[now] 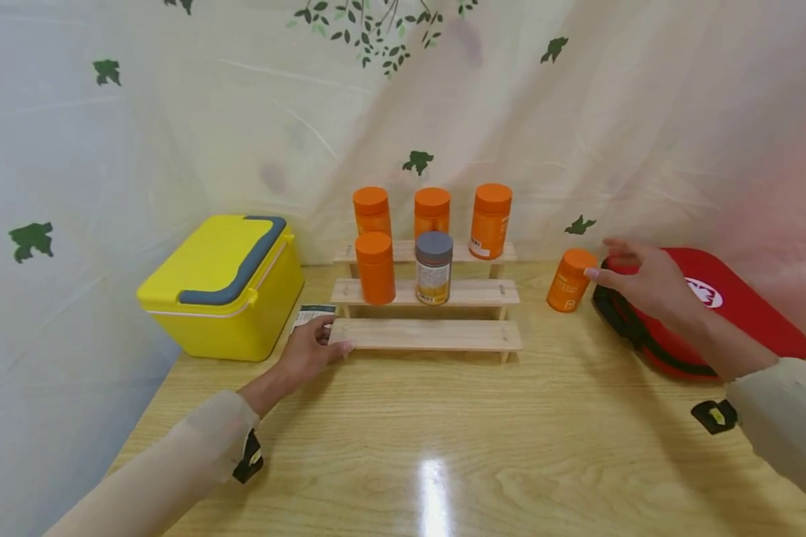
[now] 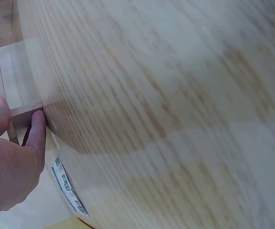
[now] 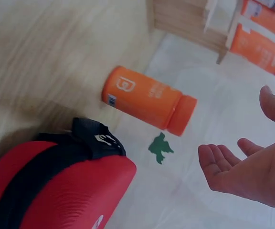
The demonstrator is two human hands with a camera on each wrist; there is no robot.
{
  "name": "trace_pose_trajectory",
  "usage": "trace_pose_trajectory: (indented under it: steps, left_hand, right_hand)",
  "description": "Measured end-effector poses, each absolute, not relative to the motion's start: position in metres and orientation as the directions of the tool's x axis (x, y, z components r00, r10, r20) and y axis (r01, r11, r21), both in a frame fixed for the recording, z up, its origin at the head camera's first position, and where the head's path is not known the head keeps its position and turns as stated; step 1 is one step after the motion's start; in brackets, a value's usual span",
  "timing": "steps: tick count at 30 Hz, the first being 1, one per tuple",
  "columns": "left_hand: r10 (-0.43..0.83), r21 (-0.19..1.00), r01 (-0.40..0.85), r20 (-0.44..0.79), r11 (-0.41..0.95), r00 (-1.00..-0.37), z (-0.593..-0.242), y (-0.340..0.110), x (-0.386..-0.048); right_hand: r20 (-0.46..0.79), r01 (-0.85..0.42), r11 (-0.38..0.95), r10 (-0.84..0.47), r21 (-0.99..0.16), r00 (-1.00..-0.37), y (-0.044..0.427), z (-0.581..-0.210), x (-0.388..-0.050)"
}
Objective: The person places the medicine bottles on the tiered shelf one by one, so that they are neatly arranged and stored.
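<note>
A three-step wooden rack [image 1: 426,335] stands on the table. My left hand [image 1: 309,349] grips the left end of its lowest step; in the left wrist view, thumb and a finger [image 2: 36,131] take hold of that end. My right hand [image 1: 651,280], fingers apart and holding nothing, hovers by an orange bottle [image 1: 567,282] that stands upright right of the rack. In the right wrist view a gap shows between hand and bottle [image 3: 147,100]. Three orange bottles [image 1: 492,222] stand on the top step. The middle step bears another orange bottle [image 1: 375,270] and a grey-lidded jar [image 1: 433,270].
To the left of the rack is a yellow box [image 1: 222,291] with a grey-blue handle. A small printed packet [image 1: 316,310] lies between them. On the right, a red case [image 1: 739,298] with a black strap lies under my right forearm. A leaf-patterned cloth [image 1: 242,134] hangs behind.
</note>
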State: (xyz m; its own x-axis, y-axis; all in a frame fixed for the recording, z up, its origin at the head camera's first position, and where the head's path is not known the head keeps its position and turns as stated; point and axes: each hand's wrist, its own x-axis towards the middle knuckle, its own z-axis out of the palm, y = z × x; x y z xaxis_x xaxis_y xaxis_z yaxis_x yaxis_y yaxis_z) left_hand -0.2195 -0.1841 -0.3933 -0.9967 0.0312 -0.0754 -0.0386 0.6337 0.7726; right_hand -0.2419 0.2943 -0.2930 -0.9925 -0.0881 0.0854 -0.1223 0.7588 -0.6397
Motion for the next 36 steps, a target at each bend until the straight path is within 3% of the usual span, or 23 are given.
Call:
trace_pose_trajectory:
  steps: [9, 28, 36]
  left_hand:
    - [0.032, 0.777, -0.034, -0.070, 0.629, -0.997, -0.395, -0.184, -0.219]
    - [0.043, 0.782, -0.013, -0.051, 0.623, -0.998, -0.395, -0.184, -0.221]
    - [0.037, 0.778, -0.013, -0.046, 0.628, -0.998, -0.395, -0.184, -0.220]
  right_hand:
    - [0.067, -0.119, 0.729, -0.100, -0.674, -0.993, 0.302, -0.286, -0.270]
    - [-0.134, -0.012, 0.703, -0.151, -0.711, -0.979, 0.314, -0.325, -0.304]
    - [-0.042, -0.074, 0.688, -0.151, -0.722, -0.988, 0.310, -0.339, -0.305]
